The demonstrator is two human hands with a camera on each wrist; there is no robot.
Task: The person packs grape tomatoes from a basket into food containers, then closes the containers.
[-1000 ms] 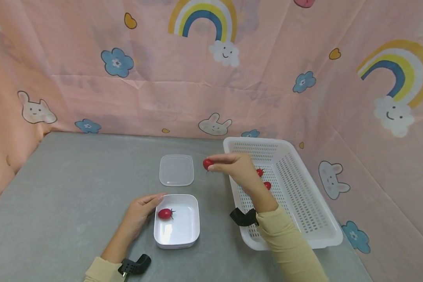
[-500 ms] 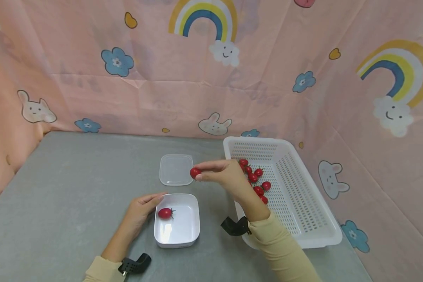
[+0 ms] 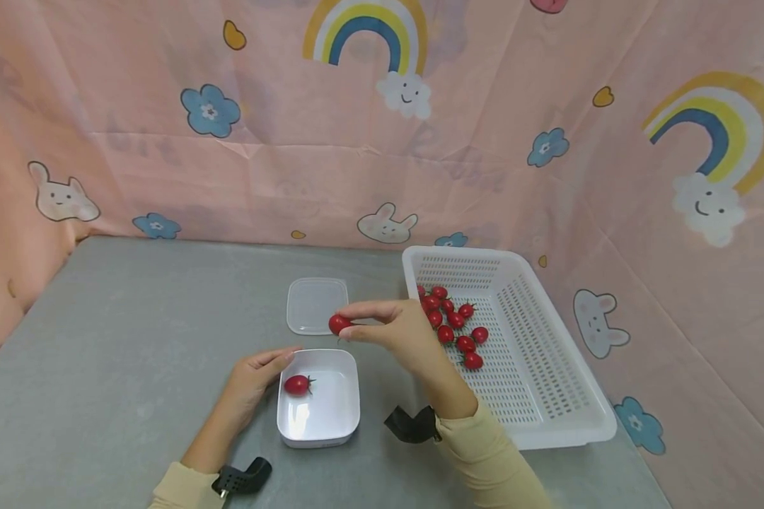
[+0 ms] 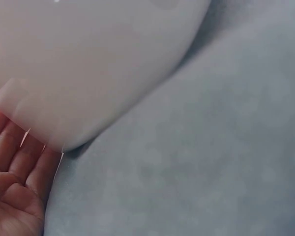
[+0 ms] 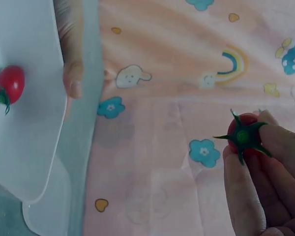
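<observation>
My right hand [image 3: 400,334] pinches a cherry tomato [image 3: 339,324] between thumb and fingers, above the table behind the white box. In the right wrist view the held tomato's green star-shaped stem faces the camera. The square white box [image 3: 331,413] stands in front of me, with one cherry tomato [image 3: 297,385] lying on its side inside, near the left wall. Fingers of my left hand [image 3: 255,378] rest against the box's left side at the far corner. In the left wrist view those fingers [image 4: 19,152] lie extended along the box's outer wall, partly hidden by it.
A clear square lid [image 3: 312,300] lies flat behind the box, partly overlapped by the held tomato. On the right stands a large white perforated basket [image 3: 547,382], with several cherry tomatoes [image 3: 455,319] toward its left side. A pink patterned cloth [image 3: 280,177] hangs behind the grey table.
My right hand has carried the tomato left and toward me, away from the basket, uncovering more tomatoes there. The left hand and the box have stayed in place.
</observation>
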